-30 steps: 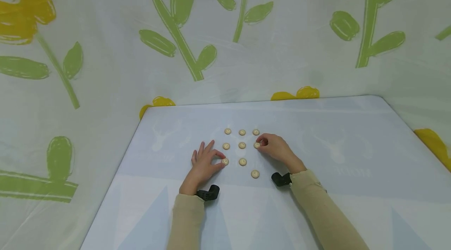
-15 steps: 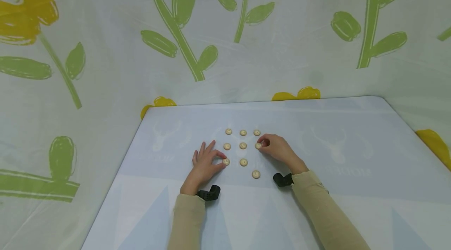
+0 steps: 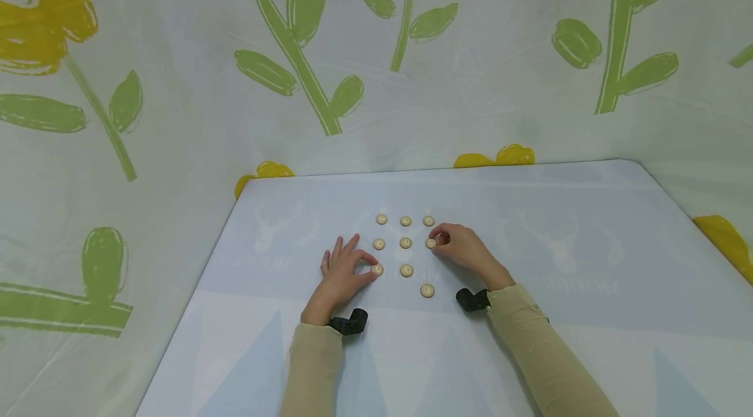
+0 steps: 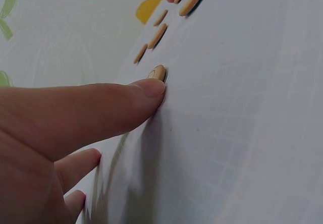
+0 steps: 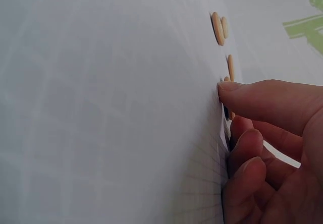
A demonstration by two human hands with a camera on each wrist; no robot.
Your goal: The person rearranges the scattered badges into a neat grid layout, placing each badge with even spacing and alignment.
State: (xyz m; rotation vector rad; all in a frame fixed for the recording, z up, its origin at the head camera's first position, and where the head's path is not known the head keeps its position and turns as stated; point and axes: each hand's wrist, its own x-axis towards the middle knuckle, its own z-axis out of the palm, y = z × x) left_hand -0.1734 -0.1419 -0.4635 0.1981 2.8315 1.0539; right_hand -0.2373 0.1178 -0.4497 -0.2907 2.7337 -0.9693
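Small round wooden discs with dark marks on top lie in loose rows on the table. My left hand (image 3: 340,276) pinches the near-left disc (image 3: 378,270) between thumb and index finger, its other fingers spread outward. In the left wrist view that disc (image 4: 159,72) shows just past the thumb tip. At the right end of the middle row, my right hand (image 3: 461,247) holds another disc (image 3: 431,243) between thumb and index finger. The right wrist view shows the right thumb (image 5: 267,100) covering most of it. Both held discs appear to be on the tabletop.
Between the hands lie a middle disc (image 3: 406,243) and a lower one (image 3: 406,270). A single disc (image 3: 427,291) sits nearer me, out of line. The far row includes a disc (image 3: 406,221). A pale table (image 3: 559,208) meets a flower-print cloth (image 3: 470,97) behind.
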